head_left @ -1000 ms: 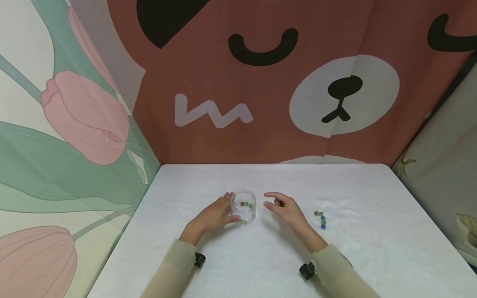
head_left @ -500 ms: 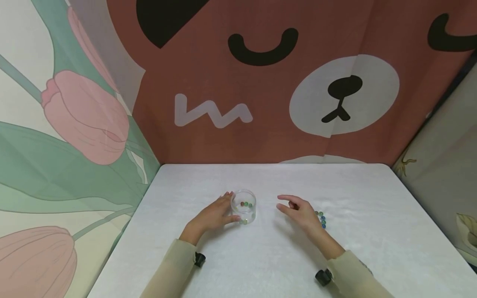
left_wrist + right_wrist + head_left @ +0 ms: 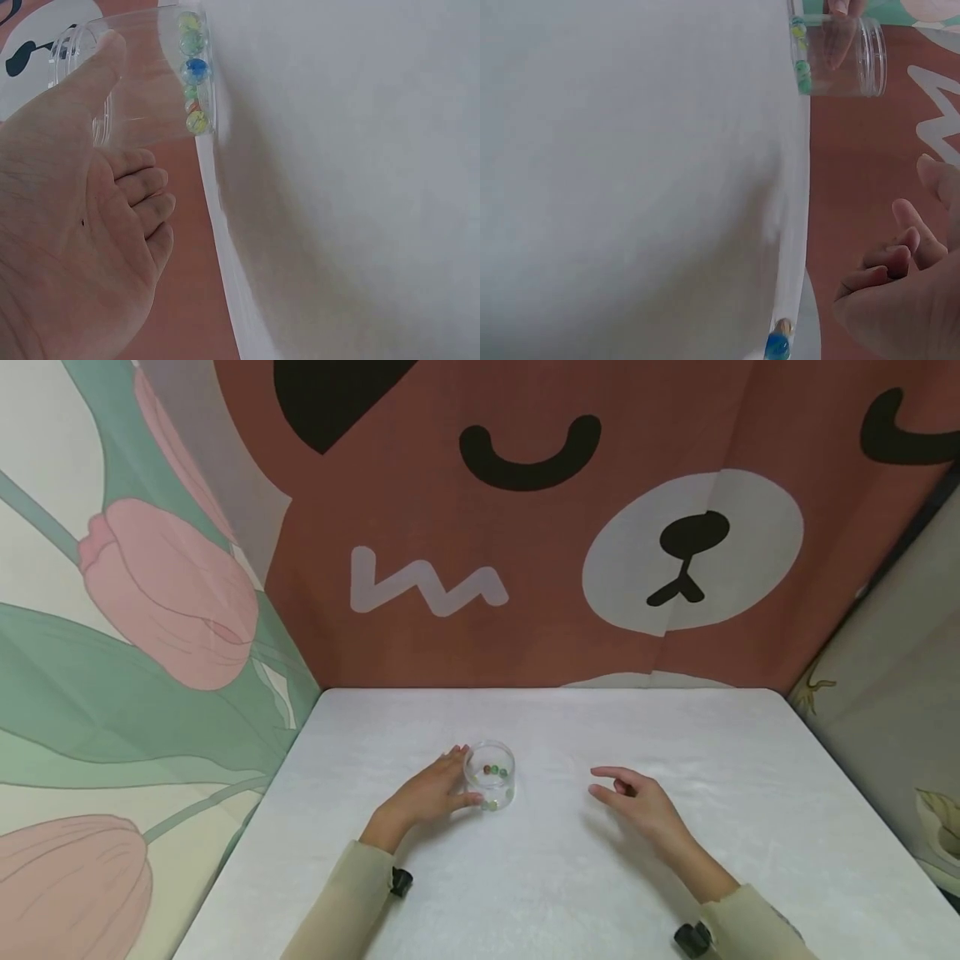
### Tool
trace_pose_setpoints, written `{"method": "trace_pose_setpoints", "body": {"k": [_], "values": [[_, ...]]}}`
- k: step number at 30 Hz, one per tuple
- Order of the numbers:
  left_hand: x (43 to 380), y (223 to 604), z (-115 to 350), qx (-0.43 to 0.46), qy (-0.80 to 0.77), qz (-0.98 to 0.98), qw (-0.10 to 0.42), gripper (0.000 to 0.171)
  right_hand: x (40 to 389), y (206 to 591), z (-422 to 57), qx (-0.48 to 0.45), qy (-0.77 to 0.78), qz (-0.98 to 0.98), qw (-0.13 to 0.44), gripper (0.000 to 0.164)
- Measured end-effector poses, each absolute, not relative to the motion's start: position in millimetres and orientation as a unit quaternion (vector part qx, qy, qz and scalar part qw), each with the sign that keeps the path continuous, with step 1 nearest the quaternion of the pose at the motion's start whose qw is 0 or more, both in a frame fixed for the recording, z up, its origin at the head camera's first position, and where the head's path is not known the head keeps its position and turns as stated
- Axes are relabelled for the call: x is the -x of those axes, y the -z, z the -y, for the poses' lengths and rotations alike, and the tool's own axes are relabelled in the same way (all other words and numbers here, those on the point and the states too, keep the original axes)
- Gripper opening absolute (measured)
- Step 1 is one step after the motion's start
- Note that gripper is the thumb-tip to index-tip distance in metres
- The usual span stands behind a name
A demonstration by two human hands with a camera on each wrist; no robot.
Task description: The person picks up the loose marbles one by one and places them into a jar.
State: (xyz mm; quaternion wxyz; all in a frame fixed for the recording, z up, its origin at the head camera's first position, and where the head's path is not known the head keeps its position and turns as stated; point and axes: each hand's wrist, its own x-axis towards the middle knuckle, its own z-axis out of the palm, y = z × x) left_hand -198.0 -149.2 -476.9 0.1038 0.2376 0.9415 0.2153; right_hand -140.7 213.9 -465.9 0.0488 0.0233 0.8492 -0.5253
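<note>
My left hand [image 3: 429, 789] holds a clear jar [image 3: 495, 789] that stands upright on the table, the thumb at its near side and the fingers round the far side. Several glass marbles [image 3: 196, 71], green, yellow and blue, lie on the jar's bottom in the left wrist view. Over to the right, my right hand [image 3: 645, 806] is above the table with thumb and index finger apart and nothing between them. At the bottom of the right wrist view, a blue marble [image 3: 778, 346] and a brownish one show; the hand hides the loose marbles in the head view.
The white table [image 3: 555, 877] ends at a back wall [image 3: 420, 652] covered with a brown bear print. A floral cloth [image 3: 172, 602] hangs on the left. Black wrist cameras sit at both sleeves.
My right hand has drawn away from the jar, moving right and nearer to me, and now covers the loose marbles in the head view. The left hand and jar have stayed put.
</note>
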Motion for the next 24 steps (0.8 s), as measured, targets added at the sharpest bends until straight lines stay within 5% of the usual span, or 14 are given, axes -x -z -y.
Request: {"method": "trace_pose_setpoints", "body": {"k": [24], "values": [[202, 478, 150, -0.252, -0.194, -0.943, 0.101, 0.096, 124, 482, -283, -0.015, 0.449, -0.888, 0.102, 0.05]]}}
